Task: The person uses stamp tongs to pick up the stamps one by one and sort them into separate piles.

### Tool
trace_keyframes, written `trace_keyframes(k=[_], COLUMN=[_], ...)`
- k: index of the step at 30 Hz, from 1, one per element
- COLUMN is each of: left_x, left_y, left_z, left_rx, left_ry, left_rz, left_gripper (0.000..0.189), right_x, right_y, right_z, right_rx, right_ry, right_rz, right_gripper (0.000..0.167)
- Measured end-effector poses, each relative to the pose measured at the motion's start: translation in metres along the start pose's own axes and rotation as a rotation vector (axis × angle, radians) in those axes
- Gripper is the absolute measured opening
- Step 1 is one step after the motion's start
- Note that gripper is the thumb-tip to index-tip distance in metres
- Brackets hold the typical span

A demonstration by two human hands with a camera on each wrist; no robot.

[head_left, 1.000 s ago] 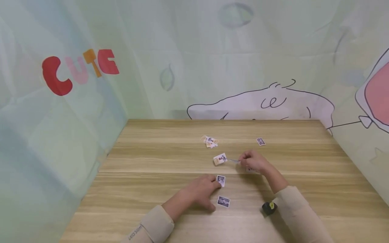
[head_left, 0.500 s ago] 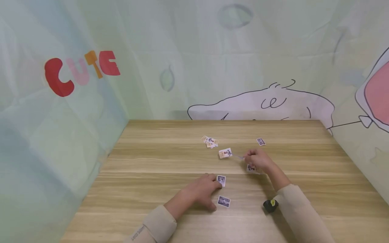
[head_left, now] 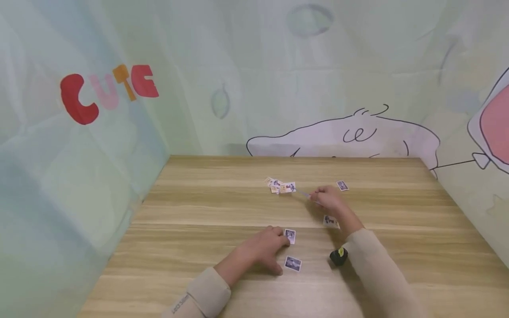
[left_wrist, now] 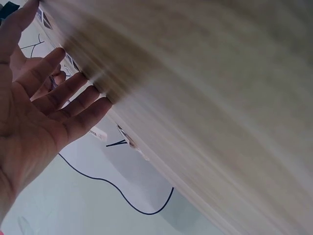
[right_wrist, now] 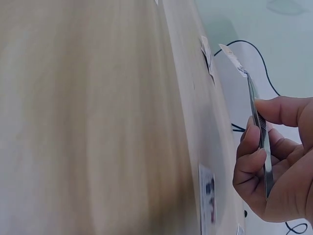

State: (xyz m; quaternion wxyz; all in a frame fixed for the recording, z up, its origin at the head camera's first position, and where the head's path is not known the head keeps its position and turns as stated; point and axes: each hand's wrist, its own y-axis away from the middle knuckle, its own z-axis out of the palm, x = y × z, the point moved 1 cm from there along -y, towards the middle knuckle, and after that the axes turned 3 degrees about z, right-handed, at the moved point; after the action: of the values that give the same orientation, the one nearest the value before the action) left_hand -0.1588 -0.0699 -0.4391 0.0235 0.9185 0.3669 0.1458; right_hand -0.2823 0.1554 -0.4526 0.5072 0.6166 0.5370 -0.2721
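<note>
In the head view my right hand (head_left: pixel 329 201) is over the far middle of the table. It pinches slim metal tweezers (right_wrist: pixel 267 166) between thumb and fingers. The tips of the tweezers grip a small picture card (head_left: pixel 289 187), raised above the table in the right wrist view and overlapping a loose pile of cards (head_left: pixel 272 182) in the head view. My left hand (head_left: pixel 264 249) rests on the table, its fingers spread and relaxed, fingertips at the edge of one dark picture card (head_left: pixel 290 236). Another dark card (head_left: pixel 293 263) lies beside its thumb.
A light picture card (head_left: pixel 330 221) lies below my right wrist, and a dark card (head_left: pixel 343 185) lies farther back on the right. The wooden table (head_left: pixel 191 198) meets printed cloth walls (head_left: pixel 191 110) at its back and sides. A small black device (head_left: pixel 339 257) sits at my right sleeve.
My right hand has carried the card on the tweezers farther back, to the loose pile. The light card beneath that hand has come into fuller view. My left hand has stayed put.
</note>
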Motion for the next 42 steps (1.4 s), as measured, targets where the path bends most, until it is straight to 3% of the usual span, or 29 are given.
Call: trace_keyframes(k=[11,30,34,42], left_x=[0.001,0.002,0.002,0.002], left_y=[-0.001,0.0,0.0,0.002], left_z=[0.0,-0.001,0.0,0.0], left_rx=[-0.013,-0.001,0.001,0.001], left_ry=[-0.029,-0.031,-0.026,-0.059], left_rz=[-0.008,0.016,0.013,0.039], left_gripper=[0.067,0.065,0.064,0.063], right_x=[-0.011,-0.015,-0.015,-0.02], right_y=[-0.018,-0.026,-0.024,-0.014], right_z=[0.015,0.025,0.025,0.023], right_rx=[0.004,0.046,0.06,0.161], right_ry=[-0.043,0.062,0.1,0.279], right_rz=[-0.029,0.003,-0.017,-0.156], right_gripper=[0.024,0.017,0.014,0.013])
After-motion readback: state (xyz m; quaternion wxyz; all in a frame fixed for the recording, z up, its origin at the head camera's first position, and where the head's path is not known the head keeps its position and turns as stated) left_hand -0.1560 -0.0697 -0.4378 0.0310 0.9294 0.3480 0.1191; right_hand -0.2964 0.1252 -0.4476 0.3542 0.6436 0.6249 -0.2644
